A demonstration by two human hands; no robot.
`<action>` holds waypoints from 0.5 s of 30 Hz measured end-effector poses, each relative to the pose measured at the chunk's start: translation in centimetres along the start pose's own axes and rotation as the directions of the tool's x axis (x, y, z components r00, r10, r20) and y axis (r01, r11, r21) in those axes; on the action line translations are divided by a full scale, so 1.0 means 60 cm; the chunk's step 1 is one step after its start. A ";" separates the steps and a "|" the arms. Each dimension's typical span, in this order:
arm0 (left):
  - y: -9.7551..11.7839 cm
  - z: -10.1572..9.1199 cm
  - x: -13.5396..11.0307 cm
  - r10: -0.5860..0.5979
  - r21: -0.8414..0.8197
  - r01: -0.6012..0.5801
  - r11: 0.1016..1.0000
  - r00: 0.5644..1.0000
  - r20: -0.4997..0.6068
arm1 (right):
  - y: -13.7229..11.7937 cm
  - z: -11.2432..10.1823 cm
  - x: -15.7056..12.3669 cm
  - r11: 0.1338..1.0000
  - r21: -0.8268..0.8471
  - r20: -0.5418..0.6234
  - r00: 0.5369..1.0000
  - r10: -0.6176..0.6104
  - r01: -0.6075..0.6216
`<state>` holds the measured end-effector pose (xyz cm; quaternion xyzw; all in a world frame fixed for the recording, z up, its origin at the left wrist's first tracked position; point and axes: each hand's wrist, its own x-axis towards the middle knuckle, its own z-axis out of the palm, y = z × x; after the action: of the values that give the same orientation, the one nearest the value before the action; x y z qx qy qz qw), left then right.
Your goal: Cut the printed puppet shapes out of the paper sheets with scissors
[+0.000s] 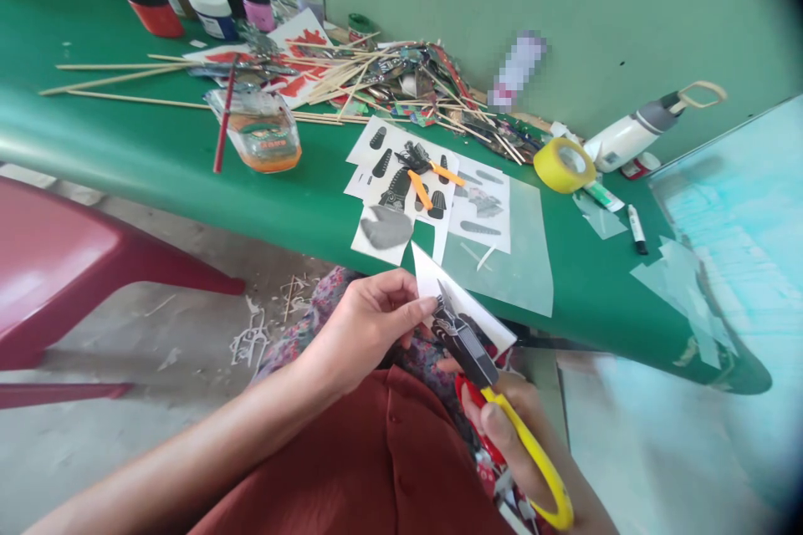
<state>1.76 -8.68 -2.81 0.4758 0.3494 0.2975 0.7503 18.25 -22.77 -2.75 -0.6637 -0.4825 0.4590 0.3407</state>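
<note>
My left hand (376, 318) pinches a white sheet of paper (461, 297) over my lap, thumb on top. A dark printed figure shows on the sheet. My right hand (524, 414) is wrapped round the scissors (544, 472), its fingers in their yellow and red handles. The scissors point up at the paper's lower edge; I cannot make out how far apart the blades are. Beyond the hands, printed sheets (480, 230) with black and grey shapes lie on the green table (326, 213). A small black tool with orange handles (427, 171) rests on them.
Paint jars (210, 12) stand back left. Bamboo sticks (339, 79) and scraps pile along the wall. A plastic tub (263, 134) sits near the front edge. Yellow tape (563, 165) and a white bottle (633, 134) are at right; a red chair (94, 267) is left.
</note>
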 end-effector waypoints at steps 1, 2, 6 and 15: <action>-0.001 0.001 -0.001 0.000 -0.004 0.000 1.000 1.000 -0.004 | 0.000 0.000 -0.002 1.000 0.012 -0.001 1.000 0.002 -0.002; -0.002 0.003 -0.001 -0.001 -0.010 0.001 1.000 1.000 -0.005 | 0.000 -0.001 -0.003 1.000 0.023 0.001 1.000 0.001 -0.001; -0.002 0.007 -0.002 -0.006 -0.048 0.007 0.999 1.000 0.008 | 0.004 -0.002 -0.006 1.000 0.026 0.008 1.000 0.004 -0.004; -0.006 0.015 -0.004 -0.005 -0.124 0.009 0.992 1.000 0.031 | 0.010 0.009 -0.022 0.999 -0.011 -0.067 0.997 0.032 -0.032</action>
<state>2.42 -9.47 -2.83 0.4314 0.3204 0.3088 0.7848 17.80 -24.19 -3.13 -0.6883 -0.4629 0.4391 0.3453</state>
